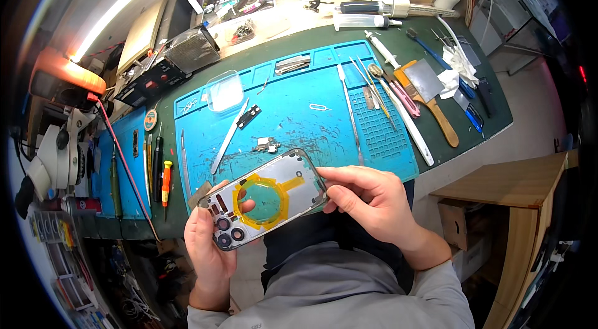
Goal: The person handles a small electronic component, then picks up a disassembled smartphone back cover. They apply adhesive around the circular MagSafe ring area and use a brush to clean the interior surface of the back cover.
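Note:
Between my hands a phone housing (299, 195) is held tilted above the front edge of the blue work mat (299, 133). Its inner side faces up: a grey plate with a yellow film ring round a see-through circle, and three dark camera rings at the lower left corner. My left hand (210, 248) is closed on its left end, thumb along the edge; a fingertip shows through the circle. With thumb and fingers, my right hand (374, 198) pinches the right end. Small phone parts (266, 144) and a black strip-like part (249, 116) lie on the mat just beyond.
A clear plastic box (225, 91) stands at the mat's far left. Near it lies a flat metal blade (229, 136). Tweezers, brushes and a wooden-handled scraper (439, 120) spread to the right. Screwdrivers (166, 183) and an orange meter (67, 79) are at left.

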The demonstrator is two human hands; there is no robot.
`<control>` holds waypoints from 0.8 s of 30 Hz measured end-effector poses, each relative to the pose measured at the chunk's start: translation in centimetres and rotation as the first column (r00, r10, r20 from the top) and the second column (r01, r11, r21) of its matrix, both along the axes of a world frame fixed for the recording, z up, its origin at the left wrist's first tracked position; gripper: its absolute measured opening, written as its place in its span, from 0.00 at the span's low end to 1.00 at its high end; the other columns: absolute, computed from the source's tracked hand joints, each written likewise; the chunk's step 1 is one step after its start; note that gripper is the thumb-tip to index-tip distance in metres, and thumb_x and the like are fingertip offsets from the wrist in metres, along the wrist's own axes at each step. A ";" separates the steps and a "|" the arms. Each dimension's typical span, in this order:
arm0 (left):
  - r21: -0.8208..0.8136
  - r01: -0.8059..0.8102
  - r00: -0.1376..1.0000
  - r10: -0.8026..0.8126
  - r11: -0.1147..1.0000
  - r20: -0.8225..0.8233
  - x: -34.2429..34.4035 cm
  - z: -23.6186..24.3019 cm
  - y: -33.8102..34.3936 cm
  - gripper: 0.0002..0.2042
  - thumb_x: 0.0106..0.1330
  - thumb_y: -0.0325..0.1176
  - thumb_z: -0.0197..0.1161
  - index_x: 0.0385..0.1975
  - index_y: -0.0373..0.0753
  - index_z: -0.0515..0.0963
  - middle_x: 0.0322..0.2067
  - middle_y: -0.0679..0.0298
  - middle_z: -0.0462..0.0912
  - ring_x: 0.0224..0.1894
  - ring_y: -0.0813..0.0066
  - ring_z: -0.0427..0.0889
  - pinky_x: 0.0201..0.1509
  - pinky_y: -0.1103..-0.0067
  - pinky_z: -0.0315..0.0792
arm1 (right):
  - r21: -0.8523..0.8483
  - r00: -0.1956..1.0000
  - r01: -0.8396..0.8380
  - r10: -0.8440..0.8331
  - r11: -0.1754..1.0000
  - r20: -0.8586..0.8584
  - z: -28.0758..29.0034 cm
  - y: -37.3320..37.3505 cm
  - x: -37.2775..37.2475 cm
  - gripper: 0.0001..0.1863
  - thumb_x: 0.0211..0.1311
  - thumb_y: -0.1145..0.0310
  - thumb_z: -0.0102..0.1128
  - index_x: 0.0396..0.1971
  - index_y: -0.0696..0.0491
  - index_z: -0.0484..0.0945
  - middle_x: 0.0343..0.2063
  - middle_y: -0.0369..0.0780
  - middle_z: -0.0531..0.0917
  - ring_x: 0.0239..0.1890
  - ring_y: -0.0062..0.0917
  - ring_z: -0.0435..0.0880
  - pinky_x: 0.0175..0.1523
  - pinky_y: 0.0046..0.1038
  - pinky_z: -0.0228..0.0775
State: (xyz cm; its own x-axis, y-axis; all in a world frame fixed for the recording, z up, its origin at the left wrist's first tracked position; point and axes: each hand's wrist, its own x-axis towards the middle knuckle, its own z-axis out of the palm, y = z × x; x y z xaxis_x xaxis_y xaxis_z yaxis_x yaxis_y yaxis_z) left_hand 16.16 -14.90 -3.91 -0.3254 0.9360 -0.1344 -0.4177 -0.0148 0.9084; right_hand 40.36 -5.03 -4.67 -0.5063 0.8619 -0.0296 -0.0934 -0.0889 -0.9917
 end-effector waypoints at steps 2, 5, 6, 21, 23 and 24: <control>0.009 0.016 1.000 -0.016 1.000 -0.006 0.0 0.1 -0.1 0.28 0.78 0.45 0.47 0.63 0.22 0.63 0.52 0.40 0.79 0.50 0.58 0.85 0.32 0.68 0.87 | -0.007 1.000 -0.002 0.002 1.000 -0.014 -0.1 0.0 0.1 0.17 0.70 0.74 0.60 0.56 0.62 0.78 0.40 0.44 0.85 0.35 0.20 0.87 0.41 0.21 0.79; 0.008 0.012 1.000 -0.012 1.000 -0.013 0.2 0.3 -0.1 0.29 0.78 0.47 0.48 0.63 0.22 0.62 0.51 0.40 0.79 0.50 0.58 0.85 0.32 0.69 0.87 | -0.017 1.000 -0.006 0.006 1.000 -0.016 -0.1 0.0 0.1 0.17 0.70 0.74 0.60 0.55 0.62 0.78 0.41 0.44 0.85 0.35 0.20 0.87 0.40 0.21 0.79; 0.005 0.011 1.000 -0.011 1.000 -0.016 0.2 0.4 -0.1 0.29 0.77 0.47 0.48 0.63 0.22 0.62 0.51 0.40 0.79 0.50 0.58 0.85 0.31 0.69 0.87 | -0.020 1.000 -0.007 0.006 1.000 -0.013 0.0 0.0 0.1 0.17 0.70 0.74 0.60 0.55 0.62 0.79 0.40 0.44 0.85 0.35 0.20 0.87 0.40 0.21 0.79; 0.194 0.382 0.706 -0.150 0.903 -0.692 -2.5 0.3 0.8 0.15 0.66 0.27 0.60 0.53 0.35 0.79 0.53 0.47 0.79 0.59 0.53 0.77 0.64 0.62 0.70 | 0.481 0.965 0.062 -0.176 0.874 0.196 0.2 0.9 -0.2 0.14 0.65 0.81 0.59 0.50 0.61 0.81 0.42 0.46 0.86 0.43 0.30 0.88 0.47 0.26 0.79; 0.056 0.477 0.250 -0.074 0.877 -0.966 -3.3 0.9 1.7 0.17 0.59 0.24 0.62 0.50 0.39 0.83 0.54 0.50 0.78 0.59 0.51 0.76 0.65 0.61 0.70 | 0.595 0.937 0.064 -0.254 0.801 0.241 -0.1 1.3 -0.1 0.15 0.61 0.83 0.59 0.48 0.60 0.82 0.43 0.46 0.85 0.44 0.34 0.87 0.48 0.29 0.78; -0.014 0.438 0.084 -0.056 0.899 -0.995 -3.1 1.2 1.9 0.22 0.50 0.20 0.61 0.47 0.44 0.85 0.57 0.52 0.76 0.61 0.49 0.74 0.65 0.61 0.69 | 0.651 0.918 0.057 -0.295 0.757 0.263 -0.3 1.4 -0.1 0.15 0.60 0.84 0.59 0.47 0.60 0.82 0.43 0.46 0.85 0.45 0.37 0.86 0.48 0.30 0.78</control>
State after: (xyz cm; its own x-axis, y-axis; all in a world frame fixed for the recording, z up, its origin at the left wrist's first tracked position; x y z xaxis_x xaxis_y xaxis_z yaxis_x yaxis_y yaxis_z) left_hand 13.05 -12.98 -2.75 0.2622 0.9181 0.2973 0.7718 -0.3845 0.5065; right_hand 40.30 -3.65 -4.98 -0.4047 0.8191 0.4065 0.2975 0.5383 -0.7885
